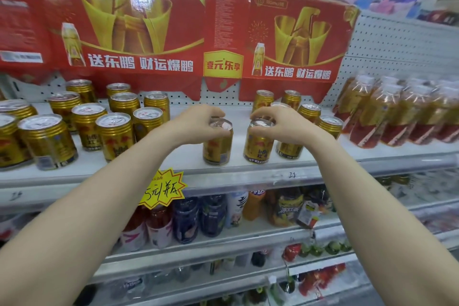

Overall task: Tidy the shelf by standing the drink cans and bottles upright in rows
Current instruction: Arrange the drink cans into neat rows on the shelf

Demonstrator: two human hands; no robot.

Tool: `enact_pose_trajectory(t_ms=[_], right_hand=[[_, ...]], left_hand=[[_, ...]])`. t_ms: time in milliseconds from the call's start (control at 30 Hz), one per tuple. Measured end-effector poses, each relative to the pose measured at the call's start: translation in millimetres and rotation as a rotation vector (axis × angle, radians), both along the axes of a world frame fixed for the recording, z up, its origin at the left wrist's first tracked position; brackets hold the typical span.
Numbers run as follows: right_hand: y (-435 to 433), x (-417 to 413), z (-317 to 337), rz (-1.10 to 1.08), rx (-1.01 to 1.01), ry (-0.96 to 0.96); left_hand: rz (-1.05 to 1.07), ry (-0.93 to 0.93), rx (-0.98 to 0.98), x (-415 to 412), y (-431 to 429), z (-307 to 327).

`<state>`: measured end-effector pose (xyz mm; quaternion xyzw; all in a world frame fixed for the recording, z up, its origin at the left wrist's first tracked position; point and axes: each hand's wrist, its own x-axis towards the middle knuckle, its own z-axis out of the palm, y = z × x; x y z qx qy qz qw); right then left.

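Note:
Two gold drink cans stand upright near the front of the white shelf (pixel 273 169). My left hand (pixel 196 124) grips the top of the left gold can (pixel 217 148). My right hand (pixel 280 123) grips the top of the right gold can (pixel 258 145). A group of several upright gold cans (pixel 111 129) fills the shelf's left side. More gold cans (pixel 308 112) stand behind and right of my right hand, partly hidden by it. Plastic bottles of amber drink (pixel 397 112) stand in rows at the far right.
Red cardboard promo boxes (pixel 149 32) hang over the back of the shelf. A yellow starburst price tag (pixel 164 189) is clipped to the shelf edge. Lower shelves hold mixed bottles (pixel 213 216). A bare strip of shelf lies between the left cans and my hands.

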<state>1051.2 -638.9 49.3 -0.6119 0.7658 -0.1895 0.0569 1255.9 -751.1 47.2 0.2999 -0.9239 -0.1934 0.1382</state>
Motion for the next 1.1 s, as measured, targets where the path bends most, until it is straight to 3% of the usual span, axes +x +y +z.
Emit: enact_pose_trajectory(t_ms=[133, 433, 700, 900, 1100], right_hand=[[2.9, 3.2, -0.4, -0.014, -0.013, 0.002], [6.2, 5.4, -3.1, -0.027, -0.015, 0.030], [-3.7, 1.3, 3.5, -0.012, 0.040, 0.070], [-49.5, -15.3, 27.6, -0.021, 0.004, 0.080], [-117.2, -41.1, 35.2, -0.050, 0.024, 0.070]], left_hand=[[0.099, 0.005, -0.058, -8.8, 0.5, -8.6], [-0.003, 0.065, 0.044, -6.1, -4.7, -11.4], [0.020, 0.063, -0.036, -5.8, -10.2, -11.9], [0.141, 0.033, -0.135, -19.8, -40.9, 6.7], [0.253, 0.051, -0.088, -48.3, -87.3, 13.6]])
